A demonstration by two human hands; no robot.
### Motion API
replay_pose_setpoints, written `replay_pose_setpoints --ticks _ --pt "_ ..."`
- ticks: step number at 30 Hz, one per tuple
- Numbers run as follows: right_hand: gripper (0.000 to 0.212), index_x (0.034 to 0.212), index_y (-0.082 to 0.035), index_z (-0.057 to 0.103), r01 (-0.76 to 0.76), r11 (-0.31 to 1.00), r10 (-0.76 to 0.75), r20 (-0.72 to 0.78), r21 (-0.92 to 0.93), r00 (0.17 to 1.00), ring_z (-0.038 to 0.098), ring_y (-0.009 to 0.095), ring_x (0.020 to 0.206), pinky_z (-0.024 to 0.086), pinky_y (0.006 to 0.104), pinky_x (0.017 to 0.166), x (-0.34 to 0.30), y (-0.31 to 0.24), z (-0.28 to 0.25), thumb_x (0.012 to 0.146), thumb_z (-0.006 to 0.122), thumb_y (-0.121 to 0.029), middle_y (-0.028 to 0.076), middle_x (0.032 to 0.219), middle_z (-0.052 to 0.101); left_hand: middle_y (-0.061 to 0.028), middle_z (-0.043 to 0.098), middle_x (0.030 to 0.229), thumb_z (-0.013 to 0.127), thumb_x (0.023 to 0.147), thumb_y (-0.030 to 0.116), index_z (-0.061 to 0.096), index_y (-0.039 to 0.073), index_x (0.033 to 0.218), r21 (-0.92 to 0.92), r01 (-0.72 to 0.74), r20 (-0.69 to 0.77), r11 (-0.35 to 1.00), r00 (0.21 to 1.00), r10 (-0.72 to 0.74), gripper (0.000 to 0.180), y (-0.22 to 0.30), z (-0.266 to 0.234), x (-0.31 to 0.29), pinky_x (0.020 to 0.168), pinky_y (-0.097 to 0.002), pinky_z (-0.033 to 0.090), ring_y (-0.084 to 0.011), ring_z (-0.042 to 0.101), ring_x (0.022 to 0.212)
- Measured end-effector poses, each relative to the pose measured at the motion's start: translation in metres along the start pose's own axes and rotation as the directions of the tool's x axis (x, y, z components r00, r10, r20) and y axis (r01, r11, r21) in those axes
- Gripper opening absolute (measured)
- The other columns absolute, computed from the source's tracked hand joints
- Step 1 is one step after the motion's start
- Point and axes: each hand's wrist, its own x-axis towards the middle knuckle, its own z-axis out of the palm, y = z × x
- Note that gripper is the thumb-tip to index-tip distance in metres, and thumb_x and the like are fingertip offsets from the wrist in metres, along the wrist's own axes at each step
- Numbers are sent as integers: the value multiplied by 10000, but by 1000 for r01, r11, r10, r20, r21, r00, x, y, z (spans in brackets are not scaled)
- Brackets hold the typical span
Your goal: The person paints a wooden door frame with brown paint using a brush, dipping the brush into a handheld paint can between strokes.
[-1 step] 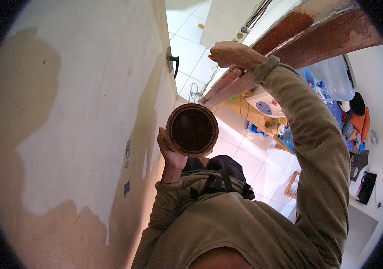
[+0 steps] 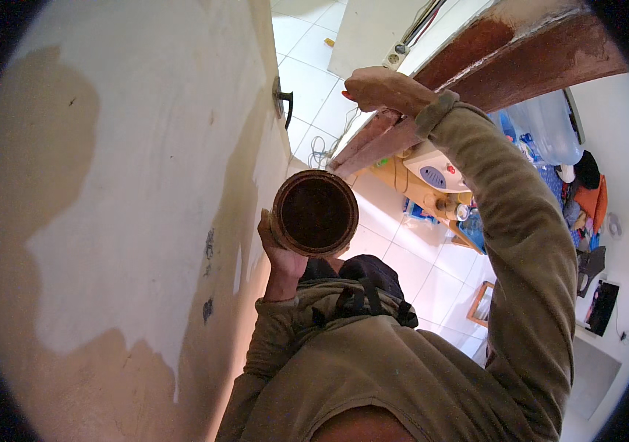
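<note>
My left hand (image 2: pixel 282 258) is wrapped round the side of an open round can (image 2: pixel 316 214), its thumb up along the wall. The can's rim is stained brown, and dark brown contents show inside. Farther off, my right hand (image 2: pixel 388 88) is raised beside a wooden frame (image 2: pixel 520 66) with reddish-brown and paler, worn patches. That hand is closed, and a small red end of something sticks out of it. The rest of what it holds is hidden by the hand. A gap separates the can from the wooden frame.
A pale, patchily coated wall or door panel (image 2: pixel 138 184) stands close on the left, with a dark handle (image 2: pixel 285 98). Cables (image 2: pixel 319 153) lie on the white floor tiles. To the right are a wooden table (image 2: pixel 421 193), a large clear plastic container (image 2: pixel 546 132) and piled clothes (image 2: pixel 592 206).
</note>
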Motion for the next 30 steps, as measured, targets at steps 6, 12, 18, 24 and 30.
replay_pose_setpoints --ticks 6,12,18,24,30 --pt "133 776 44 698 54 986 -66 -73 -155 995 657 311 620 539 437 595 -10 -32 -49 751 624 -64 174 680 670 -114 558 1371 322 1016 544 520 81 1373 51 -26 -25 998 999 27 617 -2 -2 -1 1057 -452 434 -255 536 1246" --pt "107 794 56 699 43 999 -43 -8 2 999 670 291 643 525 429 581 -13 -30 -47 745 639 -19 190 710 681 -113 560 1370 317 1021 530 525 84 1367 17 -27 -29 999 999 28 602 -3 -4 -3 1065 -452 428 -259 540 1241" --pt "120 791 31 705 47 988 -45 18 -145 999 672 305 663 543 429 604 -14 -26 -40 733 644 -54 179 732 690 -116 554 1376 315 1019 532 518 84 1373 68 -9 -62 998 998 13 606 -2 0 -2 1074 -453 420 -267 536 1246" --pt "118 796 -34 730 96 967 -108 -38 -238 993 692 316 747 551 431 653 -1 -47 -42 722 657 -91 160 751 699 -118 553 1377 306 1020 537 515 80 1375 127 -26 -80 992 996 36 616 -3 6 -4 1075 -458 420 -266 535 1247" --pt "164 789 -53 711 125 985 -128 -17 -122 992 674 368 752 550 477 653 28 -27 29 805 646 -202 181 770 674 -121 547 1381 326 1025 518 512 68 1376 77 -63 -99 995 993 70 600 -2 -7 -10 1069 -462 430 -270 536 1245"
